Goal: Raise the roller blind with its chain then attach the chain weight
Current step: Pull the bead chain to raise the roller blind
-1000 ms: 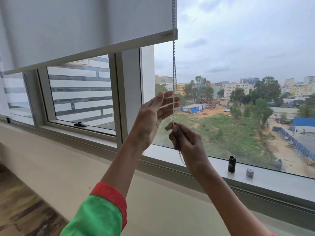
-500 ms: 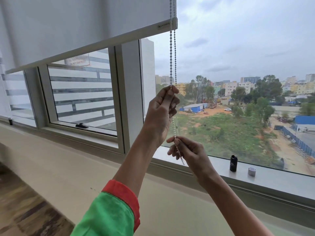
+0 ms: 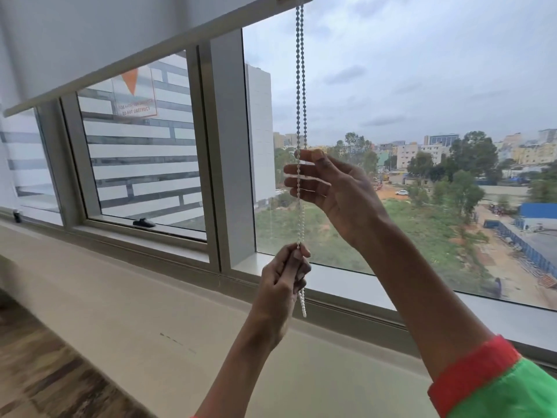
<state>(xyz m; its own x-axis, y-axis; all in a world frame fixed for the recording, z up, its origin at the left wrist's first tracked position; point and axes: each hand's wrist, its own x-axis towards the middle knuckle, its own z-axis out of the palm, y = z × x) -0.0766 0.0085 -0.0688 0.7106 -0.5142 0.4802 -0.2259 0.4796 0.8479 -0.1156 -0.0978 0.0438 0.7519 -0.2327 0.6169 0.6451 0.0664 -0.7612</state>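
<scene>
One chain (image 3: pixel 300 86) through right grip (image 3: pixel 331 188), left grip (image 3: pixel 281 279)

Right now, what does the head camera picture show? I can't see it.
Two hands hold a bead chain hanging from a white blind: the right hand pinches it higher, the left hand grips it below. A window is behind.

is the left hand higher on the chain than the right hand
No, the left hand grips the chain below the right hand, which pinches it higher up.
</scene>
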